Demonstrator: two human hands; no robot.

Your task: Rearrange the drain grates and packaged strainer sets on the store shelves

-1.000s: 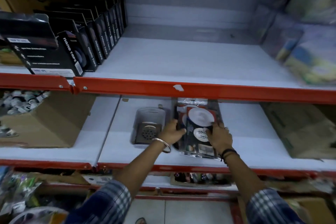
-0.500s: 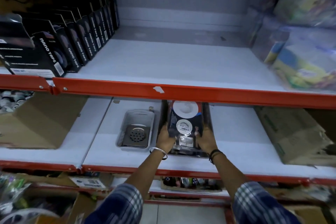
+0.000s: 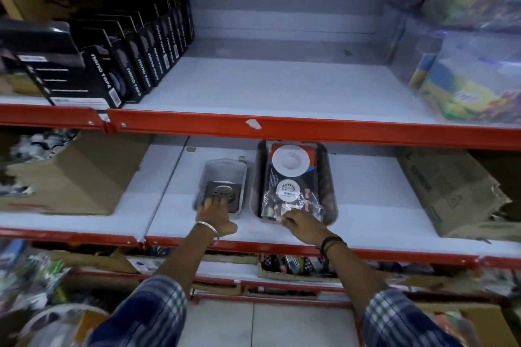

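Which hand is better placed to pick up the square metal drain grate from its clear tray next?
Left. The left hand already lies on the drain grate inside the clear tray, while the right hand is at the near edge of the strainer pack in the neighbouring tray.

We see bare white board across the middle of the upper shelf (image 3: 276,87), walled by nano tape boxes (image 3: 127,65) on the left and wrapped packs (image 3: 473,84) on the right. Below, the red rail (image 3: 310,129) overhangs the two trays: the clear tray (image 3: 242,169) and the dark tray (image 3: 328,186). Cardboard boxes flank them, one left (image 3: 81,175), one right (image 3: 448,191), with open board between.
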